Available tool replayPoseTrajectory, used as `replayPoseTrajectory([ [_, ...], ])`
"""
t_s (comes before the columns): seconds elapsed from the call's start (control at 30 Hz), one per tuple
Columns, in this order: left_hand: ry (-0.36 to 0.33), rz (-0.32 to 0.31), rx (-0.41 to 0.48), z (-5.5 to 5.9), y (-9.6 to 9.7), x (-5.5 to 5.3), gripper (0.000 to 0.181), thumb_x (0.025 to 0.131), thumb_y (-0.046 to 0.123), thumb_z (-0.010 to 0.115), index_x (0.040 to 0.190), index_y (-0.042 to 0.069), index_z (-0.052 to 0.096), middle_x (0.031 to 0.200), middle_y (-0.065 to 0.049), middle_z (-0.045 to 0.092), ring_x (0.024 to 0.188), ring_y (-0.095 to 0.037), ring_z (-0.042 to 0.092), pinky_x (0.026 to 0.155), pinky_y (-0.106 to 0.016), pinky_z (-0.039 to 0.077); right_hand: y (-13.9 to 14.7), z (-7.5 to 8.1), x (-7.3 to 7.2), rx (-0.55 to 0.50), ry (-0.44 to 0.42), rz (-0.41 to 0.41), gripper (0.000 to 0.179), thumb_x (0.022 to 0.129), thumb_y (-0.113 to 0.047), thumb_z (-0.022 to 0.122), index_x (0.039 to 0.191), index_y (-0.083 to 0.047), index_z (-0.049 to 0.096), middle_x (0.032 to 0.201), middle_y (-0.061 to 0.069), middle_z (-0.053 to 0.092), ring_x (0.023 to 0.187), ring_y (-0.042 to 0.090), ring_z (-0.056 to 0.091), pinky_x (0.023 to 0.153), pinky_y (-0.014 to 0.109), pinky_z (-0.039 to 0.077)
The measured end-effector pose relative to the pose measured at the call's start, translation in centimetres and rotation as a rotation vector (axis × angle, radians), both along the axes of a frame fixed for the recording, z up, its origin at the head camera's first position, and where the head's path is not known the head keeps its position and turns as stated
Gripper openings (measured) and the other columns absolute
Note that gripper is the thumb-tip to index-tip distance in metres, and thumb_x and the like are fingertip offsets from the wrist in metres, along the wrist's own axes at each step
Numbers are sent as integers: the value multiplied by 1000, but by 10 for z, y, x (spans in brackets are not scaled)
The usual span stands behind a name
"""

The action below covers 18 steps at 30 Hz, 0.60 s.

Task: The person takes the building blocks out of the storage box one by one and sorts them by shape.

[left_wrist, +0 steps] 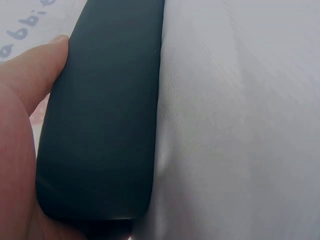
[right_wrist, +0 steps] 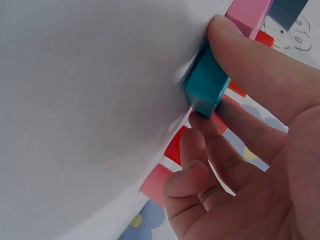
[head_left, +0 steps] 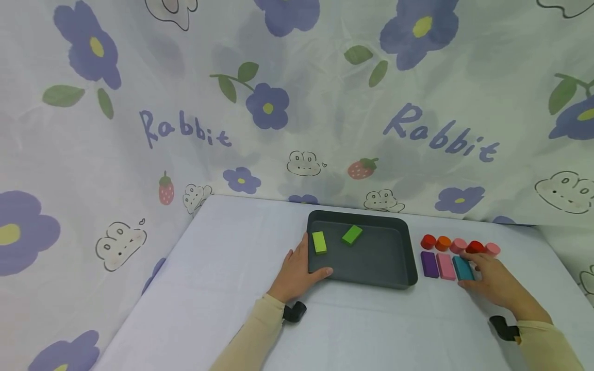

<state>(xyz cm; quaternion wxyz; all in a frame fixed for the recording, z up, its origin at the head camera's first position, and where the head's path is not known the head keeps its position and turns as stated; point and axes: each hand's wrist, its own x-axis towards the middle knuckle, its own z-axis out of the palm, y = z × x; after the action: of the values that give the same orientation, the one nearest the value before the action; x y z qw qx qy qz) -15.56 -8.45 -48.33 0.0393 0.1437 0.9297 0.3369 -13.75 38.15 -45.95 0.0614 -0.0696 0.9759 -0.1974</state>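
My left hand (head_left: 293, 273) rests against the near left corner of a dark grey tray (head_left: 371, 272), its fingers straight along the left side. The thumb (left_wrist: 42, 67) lies over the near rim; the other fingertips are hidden in the left wrist view. Inside the tray lie two green blocks, one yellow-green (head_left: 319, 242) and one brighter green (head_left: 352, 234). To the right of the tray, my right hand (head_left: 498, 286) pinches a teal block (right_wrist: 207, 80) by its two ends, between thumb and fingers. A pink block (head_left: 446, 267) and a purple block (head_left: 429, 265) stand to its left.
Behind the blocks runs a row of short cylinders: a red one (head_left: 428, 241), an orange one (head_left: 443, 243), a pink one (head_left: 458, 246), another red (head_left: 475, 247) and another pink (head_left: 492, 249). A patterned curtain (head_left: 325, 118) hangs behind the white table (head_left: 371, 330).
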Motion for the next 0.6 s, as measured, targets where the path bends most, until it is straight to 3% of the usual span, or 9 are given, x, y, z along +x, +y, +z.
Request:
replayPoseTrajectory([
  [0.47,-7,0,6,3,2,1,113,89,66,62,161,2,3,166,-15,17,151,-29,24,122,-53,13,2,1,-2,3,-71,-28,85,76,-27,88,137,14,45,122,39,51,98,48,56,79,60,55],
  [0.6,-9,3,3,4,1,2,112,90,65,63,161,2,3,166,-15,17,150,-29,25,122,-53,13,0,4,1,12,-50,-38,86,75,-25,89,137,15,45,122,40,51,98,49,56,78,59,56],
])
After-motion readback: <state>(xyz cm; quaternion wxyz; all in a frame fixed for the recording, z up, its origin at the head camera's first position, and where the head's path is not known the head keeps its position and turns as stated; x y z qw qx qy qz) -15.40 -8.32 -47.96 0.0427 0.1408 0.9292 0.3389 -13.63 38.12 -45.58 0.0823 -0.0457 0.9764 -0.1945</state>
